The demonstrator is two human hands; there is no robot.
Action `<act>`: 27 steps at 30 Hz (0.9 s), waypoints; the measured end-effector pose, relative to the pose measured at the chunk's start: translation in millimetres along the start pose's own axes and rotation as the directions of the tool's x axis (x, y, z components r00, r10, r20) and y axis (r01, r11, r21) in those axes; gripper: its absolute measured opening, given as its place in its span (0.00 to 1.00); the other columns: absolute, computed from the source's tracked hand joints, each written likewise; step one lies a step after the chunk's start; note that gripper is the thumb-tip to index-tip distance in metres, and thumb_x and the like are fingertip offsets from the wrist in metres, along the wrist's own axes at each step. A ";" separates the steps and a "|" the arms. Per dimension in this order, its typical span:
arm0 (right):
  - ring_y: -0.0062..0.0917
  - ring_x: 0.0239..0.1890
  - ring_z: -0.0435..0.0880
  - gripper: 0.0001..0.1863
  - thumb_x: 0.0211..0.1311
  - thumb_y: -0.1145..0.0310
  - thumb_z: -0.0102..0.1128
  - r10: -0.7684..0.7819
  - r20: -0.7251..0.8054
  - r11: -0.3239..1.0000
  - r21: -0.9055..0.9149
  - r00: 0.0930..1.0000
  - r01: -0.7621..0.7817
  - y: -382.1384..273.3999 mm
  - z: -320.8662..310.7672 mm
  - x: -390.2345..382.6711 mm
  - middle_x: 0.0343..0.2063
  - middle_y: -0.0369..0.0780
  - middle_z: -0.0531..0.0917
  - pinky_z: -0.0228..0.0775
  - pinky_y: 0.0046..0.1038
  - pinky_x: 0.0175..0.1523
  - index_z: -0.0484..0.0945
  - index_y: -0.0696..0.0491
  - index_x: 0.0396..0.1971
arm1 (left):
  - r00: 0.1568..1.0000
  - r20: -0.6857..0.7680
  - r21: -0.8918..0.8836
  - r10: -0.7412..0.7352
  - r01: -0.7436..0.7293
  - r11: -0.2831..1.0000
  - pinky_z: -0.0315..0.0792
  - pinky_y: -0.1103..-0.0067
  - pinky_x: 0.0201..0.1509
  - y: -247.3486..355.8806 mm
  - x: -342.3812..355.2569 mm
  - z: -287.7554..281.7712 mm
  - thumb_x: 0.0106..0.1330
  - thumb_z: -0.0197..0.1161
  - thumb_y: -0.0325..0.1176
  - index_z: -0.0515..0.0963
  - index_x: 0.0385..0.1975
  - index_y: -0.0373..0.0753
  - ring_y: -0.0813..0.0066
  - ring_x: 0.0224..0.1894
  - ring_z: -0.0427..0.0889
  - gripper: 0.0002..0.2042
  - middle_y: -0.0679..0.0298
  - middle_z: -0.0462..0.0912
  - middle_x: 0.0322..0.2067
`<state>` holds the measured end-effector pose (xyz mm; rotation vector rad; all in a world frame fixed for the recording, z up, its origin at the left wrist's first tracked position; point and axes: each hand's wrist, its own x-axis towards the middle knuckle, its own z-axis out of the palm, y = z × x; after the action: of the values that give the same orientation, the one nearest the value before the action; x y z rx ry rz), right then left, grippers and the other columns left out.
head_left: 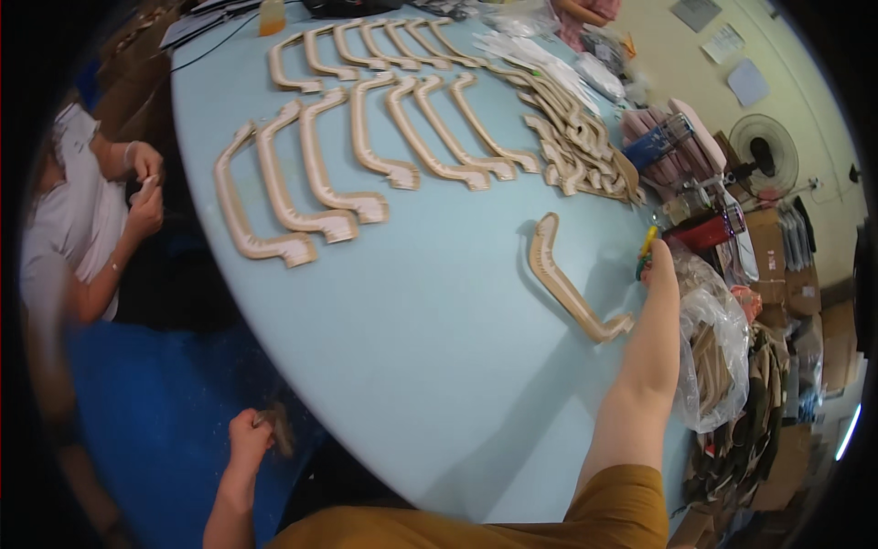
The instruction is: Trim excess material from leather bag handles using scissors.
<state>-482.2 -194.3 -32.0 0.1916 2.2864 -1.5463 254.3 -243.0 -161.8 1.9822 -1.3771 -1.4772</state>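
My right hand (660, 259) reaches out over the table's right side, its fingers closed round a small yellow-and-green tool (649, 242) whose kind I cannot make out. Just left of that forearm, a single curved beige strip (567, 291) with a pale inner face lies on the table. Down at the lower left, off the table's edge, my left hand (249, 441) is a fist on a blurred tan scrap (281, 430). Neither hand touches the lone strip.
Two rows of similar curved strips (320, 174) cover the far part of the light blue table (393, 320), beside a heap of them (585, 151). A clear plastic bag (713, 357) hangs at the right edge, near a fan (761, 151). Another person (91, 210) sits at left.
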 end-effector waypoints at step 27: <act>0.18 0.30 0.72 0.24 0.50 0.77 0.61 -0.457 0.762 0.740 0.039 0.459 0.672 254.4 -165.1 -535.2 0.30 0.35 0.73 0.67 0.19 0.38 0.66 0.55 0.48 | 0.454 0.821 -0.344 0.345 -0.089 0.935 0.63 0.89 0.20 56.0 -205.2 -5.5 0.58 0.62 0.27 0.75 0.30 0.36 0.88 0.19 0.70 0.04 0.69 0.75 0.20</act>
<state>53.4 106.1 3.6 -1.2120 1.8727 -1.1725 229.6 -102.6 -3.9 0.7369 -1.5545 -2.5291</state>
